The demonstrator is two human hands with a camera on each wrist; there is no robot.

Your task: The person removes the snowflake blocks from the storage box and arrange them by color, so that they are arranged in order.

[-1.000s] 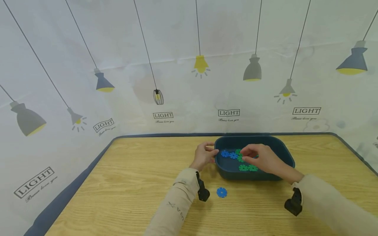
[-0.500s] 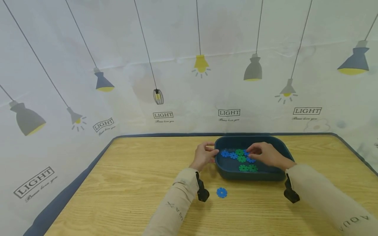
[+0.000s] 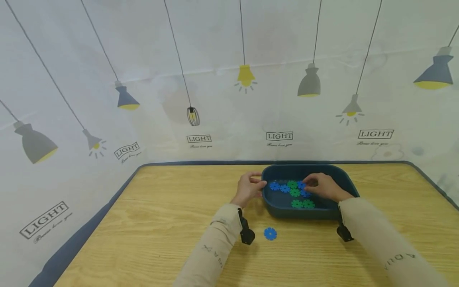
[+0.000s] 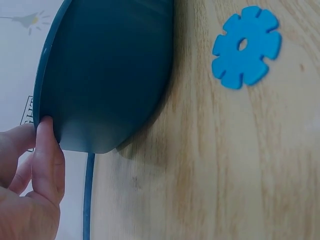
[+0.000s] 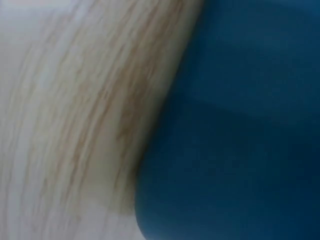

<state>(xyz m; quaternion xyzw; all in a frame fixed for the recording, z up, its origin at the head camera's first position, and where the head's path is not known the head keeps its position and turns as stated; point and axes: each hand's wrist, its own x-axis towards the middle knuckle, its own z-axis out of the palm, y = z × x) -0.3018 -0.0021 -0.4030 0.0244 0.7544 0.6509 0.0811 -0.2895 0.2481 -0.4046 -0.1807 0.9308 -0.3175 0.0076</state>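
A dark blue plastic basin [image 3: 301, 214] stands at the back of the wooden table. My left hand [image 3: 248, 188] holds its left rim; in the left wrist view a digit of the left hand [image 4: 47, 170] lies against the outer wall. Inside the basin lie several flat, notched plastic discs, among them a green disc [image 3: 295, 192] and a blue disc [image 3: 274, 186]. My right hand [image 3: 324, 187] reaches into the basin with bent fingers, thumb and fingertips right at a blue disc [image 3: 301, 185]; I cannot tell whether it is pinched. The right wrist view shows only basin wall and table.
One loose blue disc [image 3: 270, 233] lies on the wooden table [image 3: 161, 223] in front of the basin. A light wall sheet [image 3: 215, 99] printed with lamps rises right behind the table's back edge.
My right hand has lowered into the basin and shifted right, uncovering the blue and green discs it hid before. My left hand stays at the rim.
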